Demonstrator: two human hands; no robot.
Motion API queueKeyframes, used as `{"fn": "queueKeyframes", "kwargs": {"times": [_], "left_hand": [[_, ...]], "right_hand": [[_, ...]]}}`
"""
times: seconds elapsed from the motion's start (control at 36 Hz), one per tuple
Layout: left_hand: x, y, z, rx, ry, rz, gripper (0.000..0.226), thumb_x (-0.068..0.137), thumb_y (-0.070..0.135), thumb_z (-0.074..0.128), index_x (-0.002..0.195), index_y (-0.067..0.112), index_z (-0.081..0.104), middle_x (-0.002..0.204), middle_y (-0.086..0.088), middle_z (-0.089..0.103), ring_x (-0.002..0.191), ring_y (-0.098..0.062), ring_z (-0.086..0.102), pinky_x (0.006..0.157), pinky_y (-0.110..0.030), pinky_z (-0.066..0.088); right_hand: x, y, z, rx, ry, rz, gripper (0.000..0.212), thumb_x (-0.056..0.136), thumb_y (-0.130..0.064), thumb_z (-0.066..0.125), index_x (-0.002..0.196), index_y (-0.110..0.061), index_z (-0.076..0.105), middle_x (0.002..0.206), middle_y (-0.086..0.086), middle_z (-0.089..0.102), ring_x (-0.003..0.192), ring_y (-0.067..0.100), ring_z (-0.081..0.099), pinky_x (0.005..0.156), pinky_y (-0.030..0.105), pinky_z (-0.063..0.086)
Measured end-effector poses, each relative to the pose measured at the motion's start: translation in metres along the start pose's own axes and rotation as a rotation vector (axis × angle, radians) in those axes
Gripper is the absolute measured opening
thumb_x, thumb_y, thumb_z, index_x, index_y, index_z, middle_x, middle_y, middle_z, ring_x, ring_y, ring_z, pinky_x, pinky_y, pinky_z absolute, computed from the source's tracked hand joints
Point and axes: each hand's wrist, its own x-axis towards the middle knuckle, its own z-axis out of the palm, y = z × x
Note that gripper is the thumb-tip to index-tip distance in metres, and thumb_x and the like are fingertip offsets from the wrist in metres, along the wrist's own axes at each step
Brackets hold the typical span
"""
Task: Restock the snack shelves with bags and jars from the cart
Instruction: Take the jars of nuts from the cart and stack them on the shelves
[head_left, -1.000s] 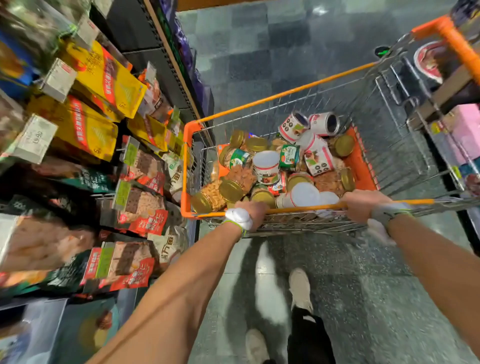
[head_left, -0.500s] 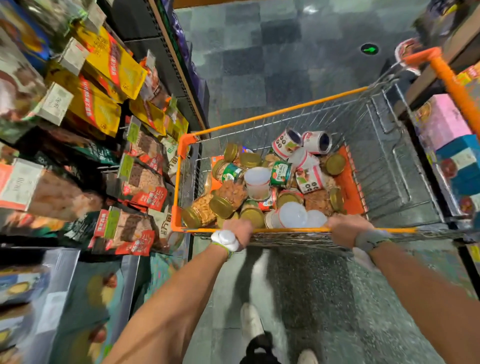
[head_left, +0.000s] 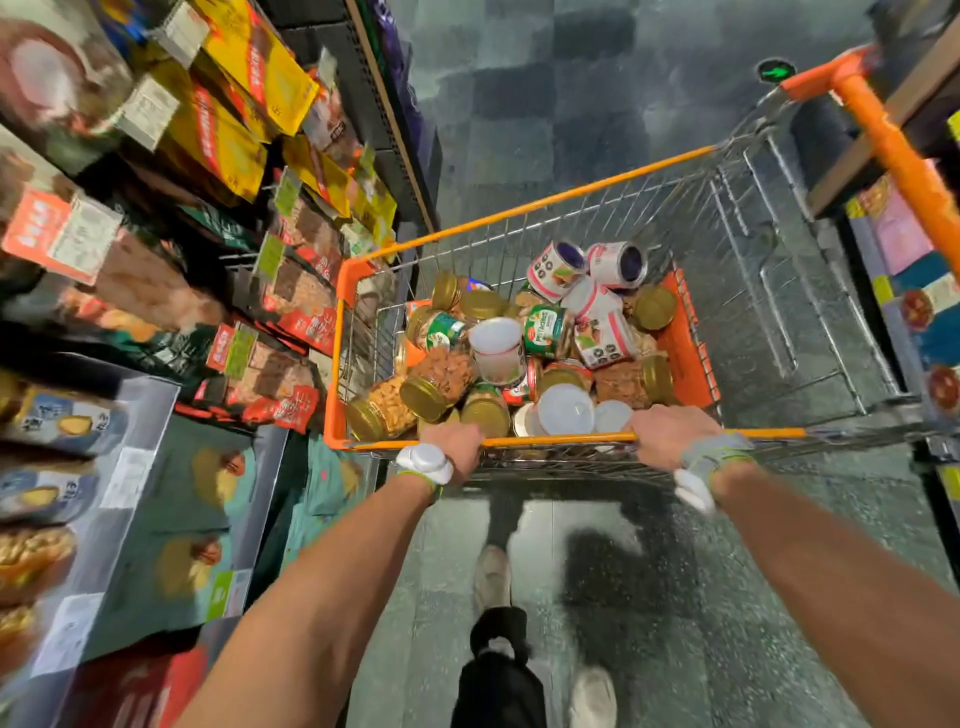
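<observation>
An orange-rimmed wire cart (head_left: 571, 200) stands in the aisle in front of me. My left hand (head_left: 457, 441) grips its near rim at the left, and my right hand (head_left: 670, 431) grips the same rim (head_left: 550, 441) further right. Inside lie several nut jars with gold lids (head_left: 426, 397), white-lidded tubs (head_left: 563, 410) and pink-and-white cans (head_left: 602, 340), heaped at the near end. The snack shelves (head_left: 291, 291) on my left hold yellow bags (head_left: 244, 67) and red-and-black bags.
Grey display boxes (head_left: 135, 499) of packaged snacks fill the lower left. A second orange cart handle (head_left: 893, 140) and a shelf of pink and blue boxes (head_left: 904, 244) stand at the right. Dark tiled floor (head_left: 545, 93) stretches ahead. My shoes (head_left: 493, 577) are below.
The cart and I have rolled forward along the aisle; the left shelves have slid toward me. Both hands keep their grip on the rim.
</observation>
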Motion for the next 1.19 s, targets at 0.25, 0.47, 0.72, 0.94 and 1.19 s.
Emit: {"fn": "queueKeyframes", "kwargs": {"times": [0.25, 0.47, 0.72, 0.94, 1.19], "left_hand": [[-0.029, 0.004, 0.025, -0.026, 0.057, -0.055, 0.023, 0.099, 0.015, 0.049, 0.118, 0.011, 0.061, 0.117, -0.014, 0.066, 0.108, -0.033, 0.064, 0.076, -0.033, 0.039], [-0.034, 0.005, 0.023, -0.011, 0.024, -0.034, 0.023, 0.100, 0.014, 0.049, 0.116, 0.013, 0.066, 0.119, -0.011, 0.067, 0.111, -0.032, 0.064, 0.086, -0.039, 0.044], [-0.025, -0.003, 0.016, -0.001, 0.012, 0.033, 0.017, 0.094, 0.010, 0.055, 0.102, 0.016, 0.069, 0.104, -0.003, 0.072, 0.094, -0.027, 0.070, 0.081, -0.033, 0.042], [-0.025, 0.003, -0.002, -0.013, -0.053, 0.116, 0.043, 0.091, 0.008, 0.055, 0.133, 0.020, 0.053, 0.130, -0.009, 0.060, 0.116, -0.032, 0.061, 0.093, -0.049, 0.047], [-0.034, -0.010, -0.025, -0.358, 0.004, 0.010, 0.060, 0.099, 0.031, 0.051, 0.151, 0.014, 0.025, 0.152, -0.015, 0.027, 0.142, -0.034, 0.028, 0.112, -0.048, 0.033]], "right_hand": [[-0.028, -0.018, 0.026, 0.044, -0.004, -0.019, 0.024, 0.090, -0.026, 0.048, 0.107, -0.028, 0.066, 0.089, -0.002, 0.063, 0.088, 0.026, 0.066, 0.070, 0.034, 0.050], [-0.032, -0.019, 0.041, 0.069, -0.009, 0.009, 0.027, 0.083, -0.021, 0.047, 0.101, -0.029, 0.065, 0.090, -0.002, 0.066, 0.088, 0.025, 0.066, 0.068, 0.034, 0.048], [-0.027, -0.023, 0.033, 0.057, -0.019, 0.048, 0.036, 0.088, -0.025, 0.046, 0.120, -0.032, 0.062, 0.113, 0.003, 0.068, 0.105, 0.027, 0.066, 0.080, 0.037, 0.051], [-0.029, -0.024, 0.011, 0.093, -0.098, 0.109, 0.048, 0.085, -0.013, 0.048, 0.118, -0.045, 0.062, 0.125, 0.001, 0.052, 0.125, 0.027, 0.038, 0.101, 0.046, 0.036], [-0.004, -0.055, -0.044, 0.579, 0.019, 0.146, 0.043, 0.089, -0.007, 0.054, 0.126, -0.029, 0.058, 0.138, 0.003, 0.057, 0.119, 0.022, 0.055, 0.101, 0.032, 0.044]]}}
